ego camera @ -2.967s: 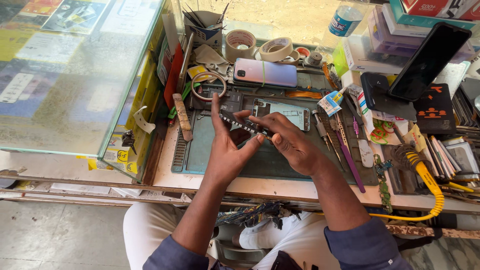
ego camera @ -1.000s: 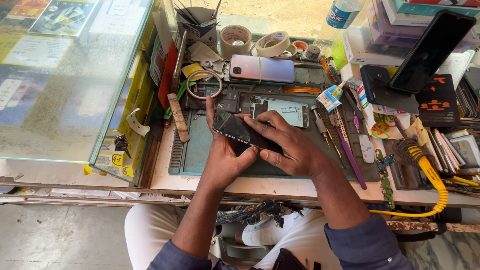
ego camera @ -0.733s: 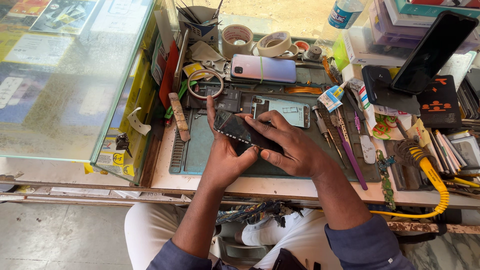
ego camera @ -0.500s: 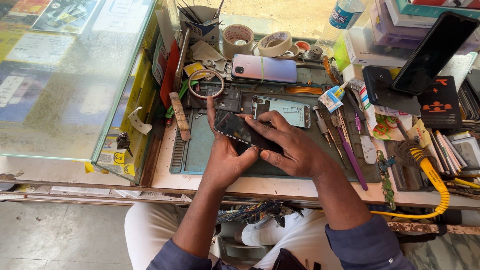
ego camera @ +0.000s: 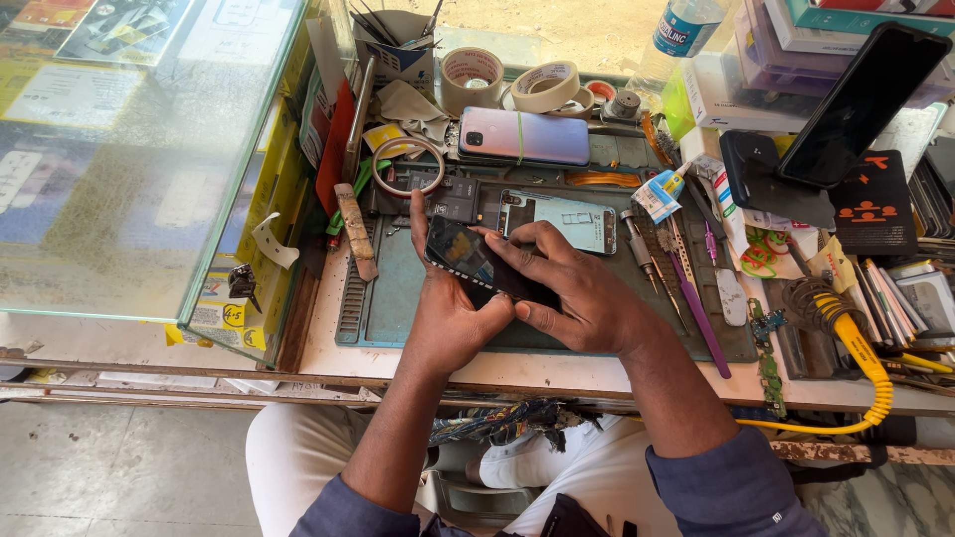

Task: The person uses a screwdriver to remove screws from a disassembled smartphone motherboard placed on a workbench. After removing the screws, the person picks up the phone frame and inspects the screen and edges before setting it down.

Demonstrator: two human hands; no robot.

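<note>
Both my hands hold a dark phone screen panel (ego camera: 476, 261) above a teal work mat (ego camera: 398, 303). My left hand (ego camera: 448, 308) cups the panel from below and the left, with the index finger up along its left edge. My right hand (ego camera: 577, 290) grips it from the right, fingers curled over its top face. Just beyond the hands an opened phone body (ego camera: 557, 219) lies on the mat. A phone with a pink-blue back (ego camera: 525, 135) lies farther back.
A glass display case (ego camera: 139, 149) fills the left. Tape rolls (ego camera: 509, 82) and a tool cup (ego camera: 398, 45) stand at the back. Screwdrivers and tweezers (ego camera: 686, 288) lie right of the mat. A black phone (ego camera: 856, 104) leans on boxes; a yellow coiled cable (ego camera: 860, 358) lies at right.
Three seconds ago the hands held the panel thin and edge-on; now it lies flatter between them, with my right hand closed over it. Over the last second almost nothing moved.
</note>
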